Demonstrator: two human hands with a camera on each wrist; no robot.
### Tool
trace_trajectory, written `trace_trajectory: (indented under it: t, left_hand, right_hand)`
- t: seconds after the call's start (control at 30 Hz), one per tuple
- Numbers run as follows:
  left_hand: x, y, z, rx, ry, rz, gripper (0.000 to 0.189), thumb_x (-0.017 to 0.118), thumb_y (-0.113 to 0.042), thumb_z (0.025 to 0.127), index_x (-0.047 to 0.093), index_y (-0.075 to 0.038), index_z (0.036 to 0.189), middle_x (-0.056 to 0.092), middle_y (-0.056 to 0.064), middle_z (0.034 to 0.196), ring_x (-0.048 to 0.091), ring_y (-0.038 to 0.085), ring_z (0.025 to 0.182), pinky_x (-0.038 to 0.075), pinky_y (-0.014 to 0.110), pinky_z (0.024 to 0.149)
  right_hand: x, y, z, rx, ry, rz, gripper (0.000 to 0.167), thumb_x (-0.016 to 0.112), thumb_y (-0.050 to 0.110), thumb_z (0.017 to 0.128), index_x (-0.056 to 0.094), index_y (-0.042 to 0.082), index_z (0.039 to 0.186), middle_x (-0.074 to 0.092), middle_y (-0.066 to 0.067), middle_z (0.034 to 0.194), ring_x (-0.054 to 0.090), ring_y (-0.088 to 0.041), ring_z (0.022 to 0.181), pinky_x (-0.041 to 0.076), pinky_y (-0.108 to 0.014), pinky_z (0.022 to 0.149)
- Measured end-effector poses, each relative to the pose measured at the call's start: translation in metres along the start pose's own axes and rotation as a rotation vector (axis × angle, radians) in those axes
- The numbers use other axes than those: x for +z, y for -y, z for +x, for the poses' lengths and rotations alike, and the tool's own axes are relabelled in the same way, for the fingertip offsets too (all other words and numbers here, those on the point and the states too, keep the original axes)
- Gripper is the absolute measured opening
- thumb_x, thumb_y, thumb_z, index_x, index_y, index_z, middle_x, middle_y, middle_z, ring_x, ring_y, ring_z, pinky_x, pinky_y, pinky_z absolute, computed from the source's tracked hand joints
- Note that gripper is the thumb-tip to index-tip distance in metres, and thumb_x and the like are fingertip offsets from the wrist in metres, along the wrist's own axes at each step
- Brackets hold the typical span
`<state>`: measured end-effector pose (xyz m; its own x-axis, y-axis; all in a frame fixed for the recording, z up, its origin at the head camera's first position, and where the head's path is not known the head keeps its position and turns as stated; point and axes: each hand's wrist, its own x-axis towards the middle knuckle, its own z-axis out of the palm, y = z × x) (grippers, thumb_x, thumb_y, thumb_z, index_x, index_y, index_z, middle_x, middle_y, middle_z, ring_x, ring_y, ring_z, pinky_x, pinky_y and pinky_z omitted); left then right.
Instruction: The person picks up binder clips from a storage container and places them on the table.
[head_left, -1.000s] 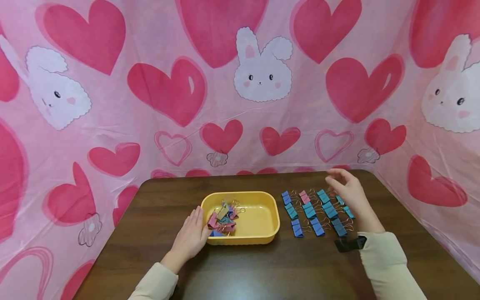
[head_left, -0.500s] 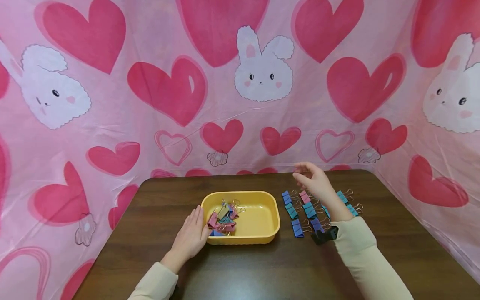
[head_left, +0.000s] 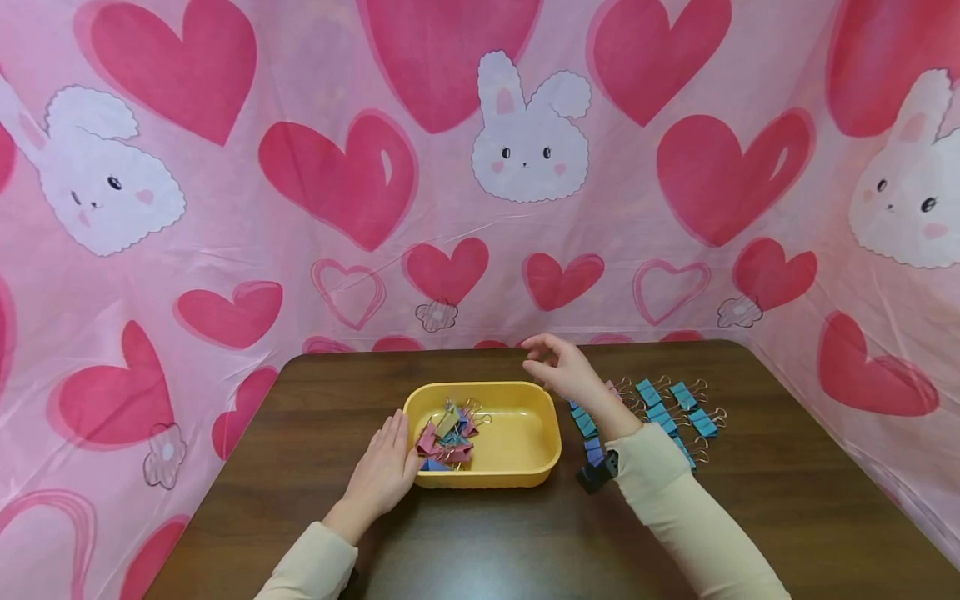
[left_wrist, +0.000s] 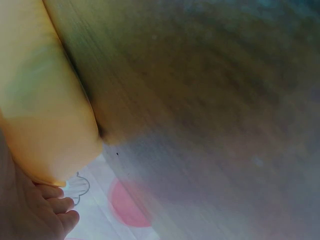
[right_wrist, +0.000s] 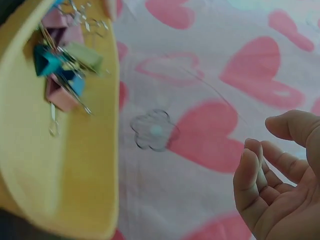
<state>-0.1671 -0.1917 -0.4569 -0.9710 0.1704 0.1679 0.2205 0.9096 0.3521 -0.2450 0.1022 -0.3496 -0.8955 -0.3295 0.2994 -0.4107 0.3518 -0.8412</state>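
Observation:
A yellow tray [head_left: 517, 479] stands on the table with a heap of binder clips [head_left: 450, 429] in its left half: pink, blue, teal and yellow-green. My left hand [head_left: 381, 467] rests flat against the tray's left side, fingers straight; the left wrist view shows its fingertips by the tray wall [left_wrist: 50, 100]. Above the tray's back right corner is my right hand [head_left: 566, 371]. In the right wrist view that hand [right_wrist: 280, 185] has loosely bent fingers, thumb apart, and nothing between them. Rows of binder clips [head_left: 660, 415], mostly teal and blue, lie right of the tray, partly hidden by my right forearm.
The dark wooden table [head_left: 480, 542] carries everything. A pink cloth [head_left: 352, 192] with hearts and rabbits hangs behind it and along both sides. A black strap [head_left: 596, 473] sits at my right wrist, over the front of the clip rows.
My right hand has moved left from above the rightmost clips to the tray's back right corner, uncovering the right-hand clips. The left hand and tray have stayed in place.

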Motion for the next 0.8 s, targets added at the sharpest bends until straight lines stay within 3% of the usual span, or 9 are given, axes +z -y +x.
trace_trajectory:
  t: [0.13, 0.3, 0.37, 0.6, 0.8]
  left_hand:
    - [0.0, 0.0, 0.0, -0.003, 0.0, -0.002, 0.066, 0.047, -0.028, 0.092, 0.022, 0.006, 0.142, 0.02, 0.02, 0.148, 0.019, 0.035, 0.134, 0.017, 0.046, 0.107]
    - [0.0, -0.001, 0.0, -0.01, 0.003, -0.003, 0.065, 0.046, -0.028, 0.092, 0.022, 0.006, 0.142, 0.02, 0.02, 0.148, 0.019, 0.035, 0.135, 0.017, 0.046, 0.107]
    - [0.0, -0.001, 0.0, -0.011, 0.003, -0.002, 0.066, 0.046, -0.028, 0.092, 0.022, 0.006, 0.142, 0.02, 0.02, 0.148, 0.019, 0.035, 0.135, 0.017, 0.046, 0.107]
    - [0.0, -0.001, 0.0, -0.001, -0.001, 0.006, 0.065, 0.047, -0.028, 0.092, 0.023, 0.007, 0.142, 0.021, 0.021, 0.148, 0.02, 0.035, 0.134, 0.017, 0.046, 0.107]
    - [0.0, -0.001, 0.0, 0.007, -0.001, 0.006, 0.065, 0.046, -0.028, 0.092, 0.023, 0.007, 0.142, 0.022, 0.021, 0.147, 0.02, 0.035, 0.134, 0.018, 0.046, 0.107]
  right_hand:
    - [0.021, 0.0, 0.003, 0.003, 0.049, -0.004, 0.026, 0.062, 0.006, 0.085, 0.058, 0.0, 0.11, 0.056, -0.01, 0.089, 0.056, -0.032, 0.065, 0.051, -0.035, 0.052]
    - [0.045, -0.002, 0.007, 0.054, 0.102, 0.002, 0.026, 0.064, 0.008, 0.085, 0.059, 0.004, 0.11, 0.057, -0.007, 0.09, 0.058, -0.022, 0.067, 0.053, -0.039, 0.056]
    - [0.053, -0.003, 0.008, 0.065, 0.12, 0.007, 0.026, 0.065, 0.009, 0.085, 0.059, 0.005, 0.109, 0.057, -0.007, 0.092, 0.058, -0.023, 0.068, 0.053, -0.039, 0.056]
    - [0.079, -0.008, 0.008, 0.037, 0.176, 0.041, 0.028, 0.067, 0.009, 0.083, 0.059, 0.001, 0.108, 0.054, -0.009, 0.089, 0.053, -0.021, 0.058, 0.052, -0.041, 0.054]
    - [0.102, -0.011, 0.006, 0.048, 0.247, 0.068, 0.027, 0.066, 0.006, 0.082, 0.059, -0.003, 0.107, 0.054, -0.006, 0.084, 0.053, -0.018, 0.059, 0.053, -0.045, 0.054]
